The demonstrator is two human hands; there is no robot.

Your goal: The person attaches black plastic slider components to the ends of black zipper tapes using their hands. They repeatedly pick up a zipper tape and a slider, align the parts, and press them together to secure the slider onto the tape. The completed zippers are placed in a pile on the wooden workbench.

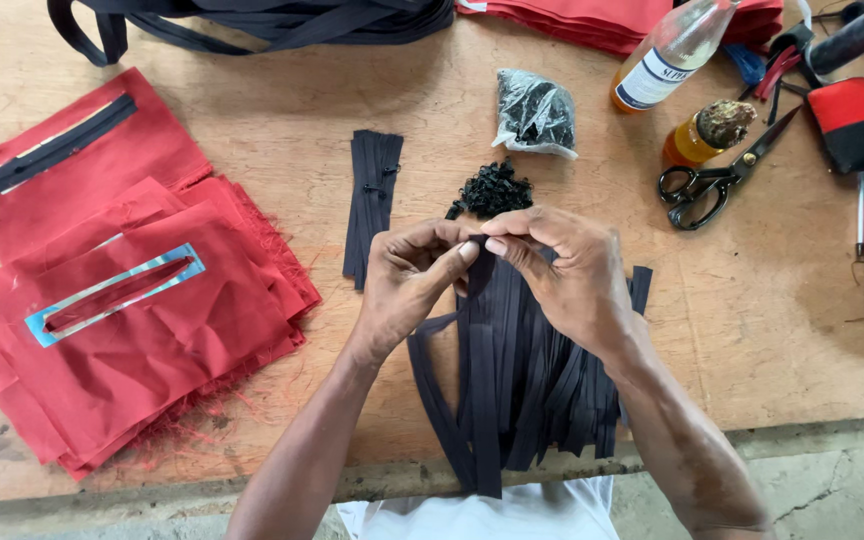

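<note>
Forearms: two bare arms reach up from the lower edge over a white shirt, meeting above the counter [752, 330], a worn plywood top.
Left hand [407, 285]: grip pressed together, thumb and forefinger pinching the upper end of a black zipper strip [485, 400].
Right hand [562, 275]: grip likewise pinched on the same strip end, fingertips touching those of the left hand.
Zipper strip: lifted at the grip, trailing down toward the counter's near edge.
Below the grip: a fanned pile of black zipper strips [562, 400] lying on the counter under both hands.
Just beyond the grip: a small heap of black sliders [492, 188], and past it a clear bag of black parts [537, 115].
Left of the grip: a short bundle of black strips [372, 205]; well beyond it, a stack of red fabric panels [142, 340], the top one with a blue-edged slot.
Right of the grip, well apart: black scissors [717, 180], a small amber bottle [702, 135] and a larger clear bottle [672, 50].
</note>
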